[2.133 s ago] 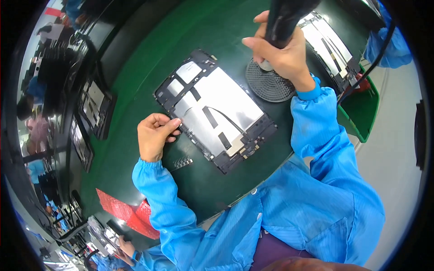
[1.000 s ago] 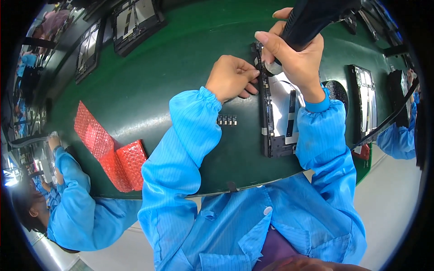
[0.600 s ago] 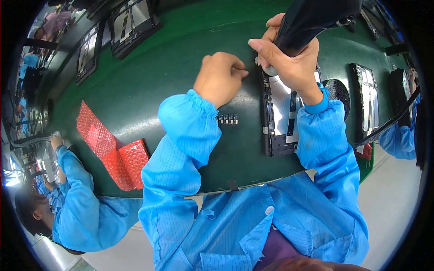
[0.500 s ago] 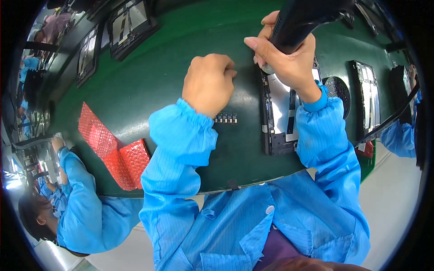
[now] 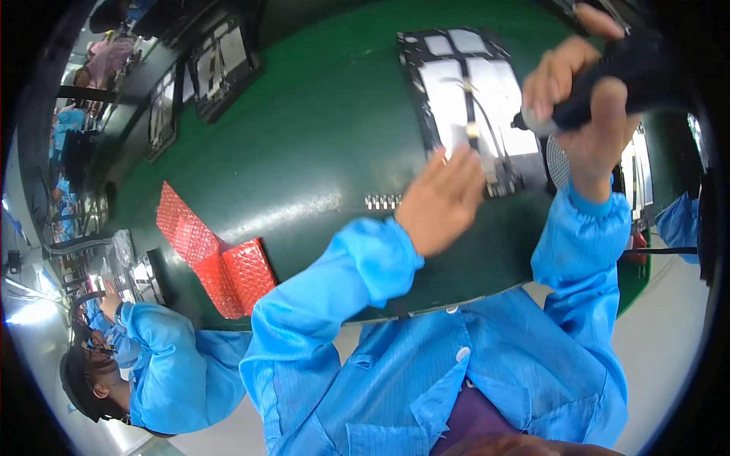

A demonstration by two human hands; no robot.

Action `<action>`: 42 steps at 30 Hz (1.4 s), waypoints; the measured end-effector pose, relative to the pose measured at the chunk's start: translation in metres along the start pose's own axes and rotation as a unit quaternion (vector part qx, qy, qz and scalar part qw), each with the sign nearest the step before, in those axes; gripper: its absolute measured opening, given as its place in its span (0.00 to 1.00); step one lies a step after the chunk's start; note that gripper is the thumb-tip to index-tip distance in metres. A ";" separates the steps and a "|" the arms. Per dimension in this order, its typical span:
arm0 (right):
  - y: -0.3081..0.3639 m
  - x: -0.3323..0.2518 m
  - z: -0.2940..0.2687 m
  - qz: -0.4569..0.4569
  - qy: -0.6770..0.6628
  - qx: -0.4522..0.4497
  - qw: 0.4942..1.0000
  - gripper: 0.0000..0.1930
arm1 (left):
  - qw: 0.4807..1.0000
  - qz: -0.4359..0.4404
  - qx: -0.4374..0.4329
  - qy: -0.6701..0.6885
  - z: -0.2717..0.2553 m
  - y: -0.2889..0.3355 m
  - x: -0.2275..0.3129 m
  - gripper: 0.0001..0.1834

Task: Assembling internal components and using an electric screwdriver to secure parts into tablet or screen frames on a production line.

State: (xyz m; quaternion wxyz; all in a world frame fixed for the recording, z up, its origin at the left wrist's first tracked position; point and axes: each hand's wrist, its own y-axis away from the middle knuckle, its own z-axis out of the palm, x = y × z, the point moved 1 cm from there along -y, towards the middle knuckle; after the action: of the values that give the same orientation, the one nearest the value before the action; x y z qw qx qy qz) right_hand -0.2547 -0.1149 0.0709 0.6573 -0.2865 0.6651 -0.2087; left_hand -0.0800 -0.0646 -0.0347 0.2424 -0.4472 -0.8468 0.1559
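Observation:
My right hand (image 5: 589, 114) is wrapped round a black electric screwdriver (image 5: 623, 91), its narrow tip pointing left over the right side of an opened tablet-like device (image 5: 490, 76). A whitish cover sits on one fingertip near that tip. The device has a black frame, silver panels and a thin dark cable, and lies flat on the green table (image 5: 319, 144). My left hand (image 5: 443, 199), slightly blurred, has its fingers stretched out at the device's near left edge. I cannot tell whether they touch it. Left of that hand is a row of small metallic parts (image 5: 382, 202).
Red bubble wrap (image 5: 217, 262) lies at the left. Similar opened devices (image 5: 222, 67) stand at the far left, and another device (image 5: 639, 171) is at the right. Behind my right wrist shows a round, dark mesh-like object (image 5: 557, 161). A co-worker in a blue sleeve (image 5: 171, 357) sits at the left.
The device has shifted away from me and turned slightly. My left hand has moved right to its near edge, its fingers now extended. My right hand has swung right with the electric screwdriver.

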 end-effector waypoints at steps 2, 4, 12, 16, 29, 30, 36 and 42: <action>0.015 0.003 -0.001 0.001 -0.110 0.056 0.992 0.24 | 0.999 -0.031 0.016 -0.027 0.004 -0.027 -0.041 0.22; 0.030 0.003 0.000 0.033 -0.098 0.076 0.992 0.32 | 0.995 -0.066 0.026 -0.071 -0.005 -0.056 -0.088 0.15; 0.047 0.023 0.014 0.136 -0.092 0.140 0.976 0.39 | 0.922 -0.339 -0.041 -0.186 -0.045 -0.078 -0.189 0.21; 0.052 0.026 0.007 0.213 -0.078 0.110 0.968 0.39 | 0.850 -0.310 -0.106 -0.412 -0.098 -0.011 -0.243 0.22; 0.051 0.035 0.016 0.200 -0.063 0.106 0.972 0.27 | 0.837 -0.338 -0.068 -0.426 -0.182 0.058 -0.302 0.28; 0.054 0.036 0.014 0.200 -0.065 0.099 0.973 0.28 | 0.818 -0.370 -0.060 -0.436 -0.184 0.045 -0.288 0.27; 0.052 0.021 0.009 0.184 -0.011 0.028 0.982 0.29 | 0.795 -0.342 0.140 -0.481 -0.225 0.042 -0.226 0.17; 0.048 0.013 -0.002 0.161 0.049 0.142 0.975 0.21 | 0.897 -0.129 0.220 -0.362 -0.209 0.021 -0.108 0.15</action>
State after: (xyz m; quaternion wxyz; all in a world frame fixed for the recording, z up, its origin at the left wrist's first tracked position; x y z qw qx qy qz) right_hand -0.2616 -0.0876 0.0292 0.6826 -0.0686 0.6976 -0.2067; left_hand 0.1017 -0.1330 0.1002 0.0291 -0.1820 -0.8702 0.4569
